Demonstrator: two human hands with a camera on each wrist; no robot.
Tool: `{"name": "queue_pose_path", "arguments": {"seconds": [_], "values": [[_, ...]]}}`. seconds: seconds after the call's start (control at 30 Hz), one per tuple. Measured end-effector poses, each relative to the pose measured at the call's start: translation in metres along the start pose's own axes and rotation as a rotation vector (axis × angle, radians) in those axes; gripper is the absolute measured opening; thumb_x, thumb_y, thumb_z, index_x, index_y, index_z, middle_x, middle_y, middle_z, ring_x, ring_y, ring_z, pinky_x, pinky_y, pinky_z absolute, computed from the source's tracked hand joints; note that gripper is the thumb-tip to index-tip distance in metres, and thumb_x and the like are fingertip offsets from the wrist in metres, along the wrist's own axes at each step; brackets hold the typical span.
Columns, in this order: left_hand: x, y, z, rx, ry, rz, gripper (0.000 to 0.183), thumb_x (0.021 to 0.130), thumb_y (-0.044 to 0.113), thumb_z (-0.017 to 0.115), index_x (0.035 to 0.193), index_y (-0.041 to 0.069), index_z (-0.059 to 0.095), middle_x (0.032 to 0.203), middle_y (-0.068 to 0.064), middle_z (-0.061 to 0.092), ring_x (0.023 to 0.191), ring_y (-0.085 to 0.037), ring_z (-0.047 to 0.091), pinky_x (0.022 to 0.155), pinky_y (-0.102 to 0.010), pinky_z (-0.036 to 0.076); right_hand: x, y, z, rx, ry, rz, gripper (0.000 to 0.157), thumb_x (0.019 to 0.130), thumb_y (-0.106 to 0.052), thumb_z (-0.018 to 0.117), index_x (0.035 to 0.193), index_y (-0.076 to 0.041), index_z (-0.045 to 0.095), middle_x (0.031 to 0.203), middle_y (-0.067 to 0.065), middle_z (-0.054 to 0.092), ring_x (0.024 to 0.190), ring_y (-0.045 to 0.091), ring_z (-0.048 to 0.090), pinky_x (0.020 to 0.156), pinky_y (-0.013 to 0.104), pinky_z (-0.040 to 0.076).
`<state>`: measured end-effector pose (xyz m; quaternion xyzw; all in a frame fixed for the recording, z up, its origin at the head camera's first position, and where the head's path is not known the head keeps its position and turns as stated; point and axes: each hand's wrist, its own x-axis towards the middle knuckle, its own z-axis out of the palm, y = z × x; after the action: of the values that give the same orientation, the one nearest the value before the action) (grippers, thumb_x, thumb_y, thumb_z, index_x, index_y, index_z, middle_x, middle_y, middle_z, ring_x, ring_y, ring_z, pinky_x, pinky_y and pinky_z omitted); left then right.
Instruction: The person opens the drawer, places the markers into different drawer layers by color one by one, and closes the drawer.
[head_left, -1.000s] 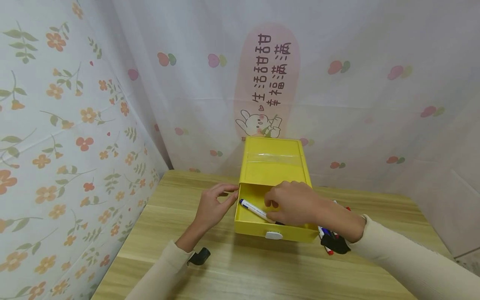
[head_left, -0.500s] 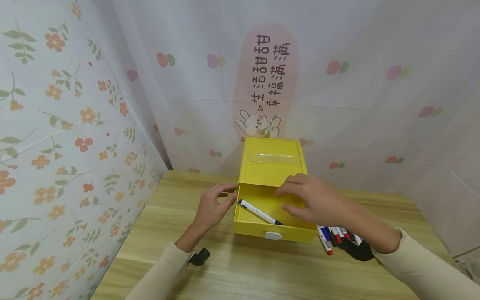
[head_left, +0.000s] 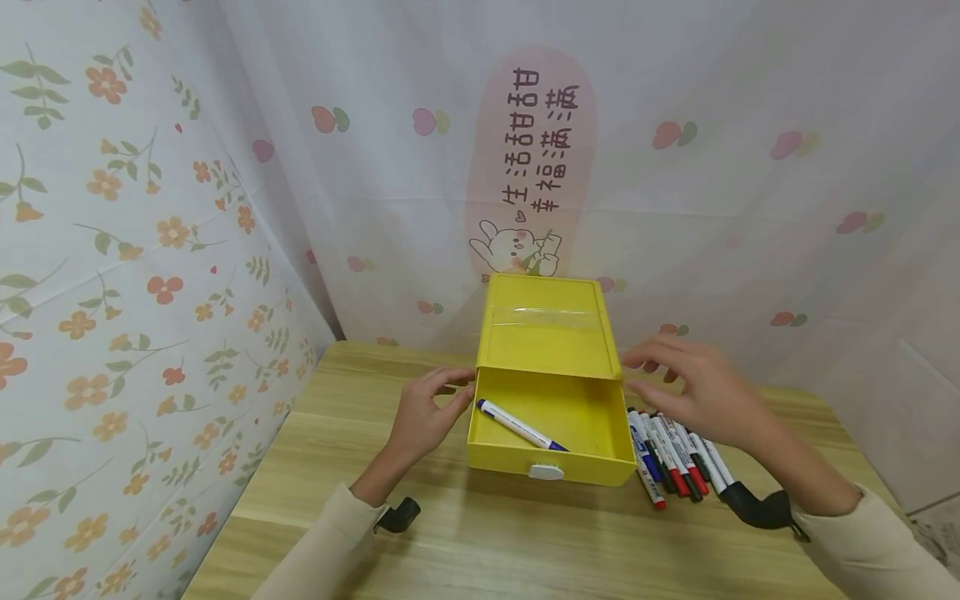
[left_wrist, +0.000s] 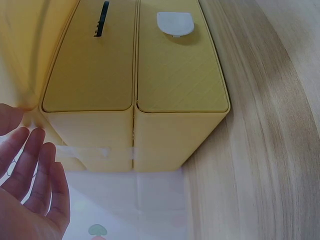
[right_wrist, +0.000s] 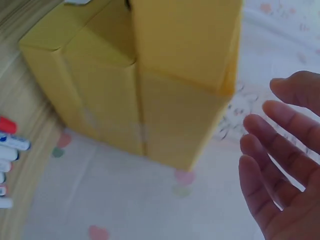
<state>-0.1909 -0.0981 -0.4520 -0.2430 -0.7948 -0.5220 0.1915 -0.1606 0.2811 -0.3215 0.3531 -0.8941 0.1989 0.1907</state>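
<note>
Yellow box (head_left: 547,346), one: we are flanking it with left hand (head_left: 422,418) and right hand (head_left: 699,390), fingers loosely extended; single marker (head_left: 517,423) lying in pulled-out drawer (head_left: 510,457), further markers (head_left: 664,446) lying on counter (head_left: 525,542)

A curtained corner, whether at home or elsewhere unclear: floral cloth (head_left: 127,292) and a bunny-print curtain (head_left: 675,225) hang beside and behind a wood-grain worktop (head_left: 525,533).

I saw the right hand (right_wrist: 287,157) at the R edge of the wrist view, fingers (right_wrist: 287,117) slightly bent, w/ a gap btwn them & the yellow box (right_wrist: 172,110). White curtain (right_wrist: 125,200) w/ pink & green prints hung behind. Far L, a row of markers (right_wrist: 15,141) lay, partly cut off, on the desk (right_wrist: 27,100).
</note>
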Motion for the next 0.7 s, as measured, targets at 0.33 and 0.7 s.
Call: {"name": "queue_pose_path", "arguments": {"seconds": [0.33, 0.7], "values": [[0.000, -0.002, 0.000, -0.010, 0.004, 0.021, 0.023, 0.100, 0.005, 0.080, 0.122, 0.002, 0.081, 0.120, -0.010, 0.081, 0.104, -0.032, 0.078, 0.090, -0.049, 0.066, -0.031, 0.034, 0.026, -0.044, 0.024, 0.093, 0.026, 0.089, -0.006, 0.089, 0.113, -0.012, 0.080, 0.107, 0.001, 0.078, 0.085, 0.020, 0.070, 0.063, 0.030, 0.061], [-0.002, -0.003, 0.000, -0.002, -0.005, 0.011, 0.023, 0.101, 0.007, 0.079, 0.124, 0.003, 0.081, 0.121, -0.008, 0.081, 0.103, -0.030, 0.078, 0.090, -0.047, 0.066, -0.072, 0.064, 0.077, 0.005, -0.047, 0.245, 0.023, 0.089, -0.005, 0.089, 0.110, -0.009, 0.080, 0.104, 0.003, 0.077, 0.080, 0.017, 0.067, 0.061, 0.027, 0.057]]}}
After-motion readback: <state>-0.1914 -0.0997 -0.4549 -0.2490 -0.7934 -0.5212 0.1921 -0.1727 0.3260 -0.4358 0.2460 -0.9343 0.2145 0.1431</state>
